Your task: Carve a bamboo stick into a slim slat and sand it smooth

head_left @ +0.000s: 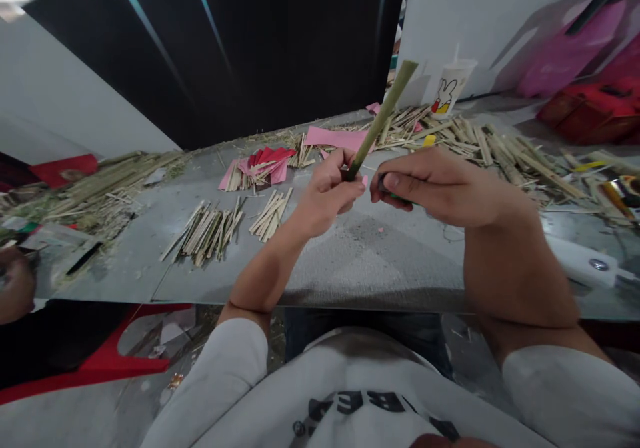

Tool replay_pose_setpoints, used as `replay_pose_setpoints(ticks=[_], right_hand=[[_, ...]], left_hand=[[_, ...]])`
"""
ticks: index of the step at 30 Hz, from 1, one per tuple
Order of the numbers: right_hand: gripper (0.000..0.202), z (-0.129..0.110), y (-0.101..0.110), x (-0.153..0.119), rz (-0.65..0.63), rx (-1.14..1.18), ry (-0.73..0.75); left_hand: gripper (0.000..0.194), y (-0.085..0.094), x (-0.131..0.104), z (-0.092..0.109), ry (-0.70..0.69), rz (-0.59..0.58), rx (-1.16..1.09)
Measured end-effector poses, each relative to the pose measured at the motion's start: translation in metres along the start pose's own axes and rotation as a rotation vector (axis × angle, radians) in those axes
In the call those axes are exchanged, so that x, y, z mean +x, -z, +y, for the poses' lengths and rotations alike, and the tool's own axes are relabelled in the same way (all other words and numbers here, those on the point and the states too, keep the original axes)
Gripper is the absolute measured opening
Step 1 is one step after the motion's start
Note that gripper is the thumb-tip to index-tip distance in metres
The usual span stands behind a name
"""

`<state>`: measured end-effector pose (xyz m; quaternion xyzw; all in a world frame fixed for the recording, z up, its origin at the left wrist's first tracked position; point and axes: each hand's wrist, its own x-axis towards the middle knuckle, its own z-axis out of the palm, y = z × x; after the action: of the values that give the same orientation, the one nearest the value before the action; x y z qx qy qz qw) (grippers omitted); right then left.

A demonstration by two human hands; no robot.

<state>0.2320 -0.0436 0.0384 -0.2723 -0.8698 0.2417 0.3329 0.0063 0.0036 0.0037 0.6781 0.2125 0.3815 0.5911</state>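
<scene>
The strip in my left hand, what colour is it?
The strip is dull green, best seen in head view.

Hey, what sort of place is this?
Probably a handicraft workspace: a worktable bears bundles of thin cut strips and pink paper, and the left hand holds a longer greenish strip.

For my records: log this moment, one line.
left hand: holding long green plant-stem strip; right hand: gripping small dark object; grey table: short pale strips piled
</scene>
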Motion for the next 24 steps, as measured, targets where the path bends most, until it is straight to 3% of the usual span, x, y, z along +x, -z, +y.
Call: replay_pose_setpoints(ticks=[4,8,12,18,24], right_hand=[[0.047,-0.001,-0.006,0.009,0.005,0.004,0.054],[0.041,-0.001,-0.009,0.010,0.013,0.051,-0.018],[0.033,0.003,-0.011,0.005,-0.045,0.107,-0.112],[0.034,0.009,-0.012,0.007,-0.046,0.082,0.040],[0.037,0.005,-0.014,0.008,-0.009,0.090,-0.021]], left_hand=[[0.051,-0.006,-0.008,0.009,-0.024,-0.065,0.110],[0.067,-0.012,-0.013,0.013,-0.015,-0.139,0.122],[0.064,-0.011,-0.011,0.004,-0.065,-0.119,0.173],[0.065,-0.007,-0.011,-0.001,-0.122,-0.003,0.390],[0.061,-0.007,-0.011,-0.003,-0.178,0.035,0.465]])
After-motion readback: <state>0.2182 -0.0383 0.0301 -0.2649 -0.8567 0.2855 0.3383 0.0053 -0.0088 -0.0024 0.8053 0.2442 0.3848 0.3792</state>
